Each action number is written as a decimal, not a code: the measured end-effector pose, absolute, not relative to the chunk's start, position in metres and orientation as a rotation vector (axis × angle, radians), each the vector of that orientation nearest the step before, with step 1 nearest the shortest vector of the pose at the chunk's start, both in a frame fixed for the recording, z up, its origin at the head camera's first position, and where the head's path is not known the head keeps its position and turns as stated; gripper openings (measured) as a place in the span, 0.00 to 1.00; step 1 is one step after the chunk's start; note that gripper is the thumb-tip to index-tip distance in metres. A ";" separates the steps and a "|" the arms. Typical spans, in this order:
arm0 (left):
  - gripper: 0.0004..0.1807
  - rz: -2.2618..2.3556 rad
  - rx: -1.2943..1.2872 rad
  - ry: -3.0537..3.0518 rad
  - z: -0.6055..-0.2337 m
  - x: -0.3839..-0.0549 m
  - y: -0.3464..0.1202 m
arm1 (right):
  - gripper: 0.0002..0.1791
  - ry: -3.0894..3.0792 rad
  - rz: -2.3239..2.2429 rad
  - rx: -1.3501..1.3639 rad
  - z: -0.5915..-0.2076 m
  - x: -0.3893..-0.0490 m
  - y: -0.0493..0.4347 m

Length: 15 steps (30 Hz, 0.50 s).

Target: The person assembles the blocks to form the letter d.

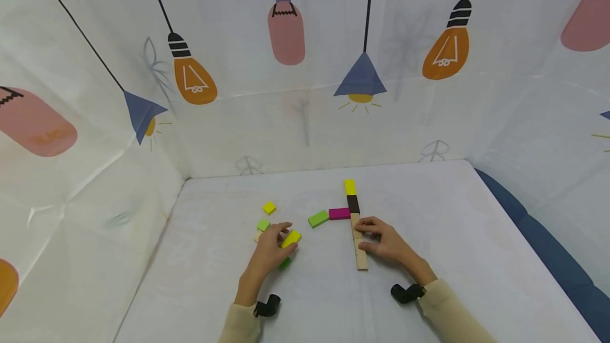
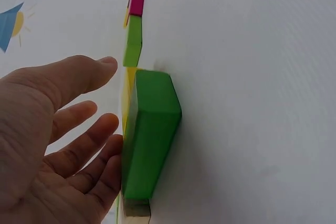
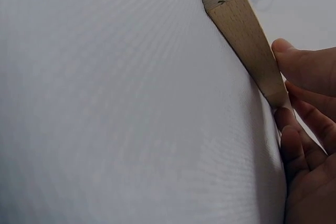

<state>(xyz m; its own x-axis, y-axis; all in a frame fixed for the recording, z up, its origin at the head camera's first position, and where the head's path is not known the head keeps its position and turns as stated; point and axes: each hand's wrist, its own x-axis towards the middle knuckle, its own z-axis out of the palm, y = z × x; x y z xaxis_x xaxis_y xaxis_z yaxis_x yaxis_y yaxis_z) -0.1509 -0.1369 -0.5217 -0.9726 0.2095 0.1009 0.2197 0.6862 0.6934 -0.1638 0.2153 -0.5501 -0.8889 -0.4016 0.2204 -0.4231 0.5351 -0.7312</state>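
Both hands are over the white table. My left hand (image 1: 270, 247) has its thumb and fingers spread around a yellow block (image 1: 292, 237); beside it, a dark green block (image 2: 152, 135) stands large in the left wrist view. My right hand (image 1: 388, 242) touches the side of two plain wooden blocks (image 1: 361, 261) laid end to end, thumb by the nearer one and fingertips at the farther one. In the right wrist view the nearer wooden block (image 3: 247, 45) shows engraved marks on its end. A black block (image 1: 353, 204) and a yellow block (image 1: 350, 187) continue this row.
A magenta block (image 1: 339, 214) sticks out leftward from the row, with a light green block (image 1: 318, 218) at its end, slightly angled. Left of these lie a yellow block (image 1: 269, 208), a light green block (image 1: 263, 225) and a partly hidden pale block (image 1: 257, 237). Patterned white cloth (image 1: 305, 136) hangs behind.
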 end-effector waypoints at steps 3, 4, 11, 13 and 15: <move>0.28 -1.174 -0.324 -2.879 -0.523 -0.148 -0.141 | 0.24 -2.729 1.309 0.729 -0.550 -0.164 0.215; 0.29 -1.177 -0.310 -2.880 -0.523 -0.147 -0.143 | 0.24 -2.734 1.301 0.724 -0.550 -0.164 0.215; 0.34 -1.181 -0.274 -2.940 -0.523 -0.140 -0.158 | 0.24 -2.747 1.317 0.717 -0.550 -0.164 0.214; 0.36 -1.169 -0.274 -2.967 -0.522 -0.138 -0.162 | 0.24 -2.754 1.312 0.717 -0.550 -0.164 0.213; 0.37 -1.158 -0.276 -2.985 -0.521 -0.137 -0.165 | 0.24 -2.758 1.303 0.711 -0.550 -0.164 0.213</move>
<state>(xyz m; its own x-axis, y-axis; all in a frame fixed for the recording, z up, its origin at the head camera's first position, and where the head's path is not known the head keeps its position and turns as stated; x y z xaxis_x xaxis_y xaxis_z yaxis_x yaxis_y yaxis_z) -0.1374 -0.1646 -0.5206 -0.9827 0.1852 -0.0047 0.1336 0.7260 0.6746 -0.1639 0.2134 -0.5505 -0.8968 -0.3963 0.1968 -0.4036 0.5506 -0.7307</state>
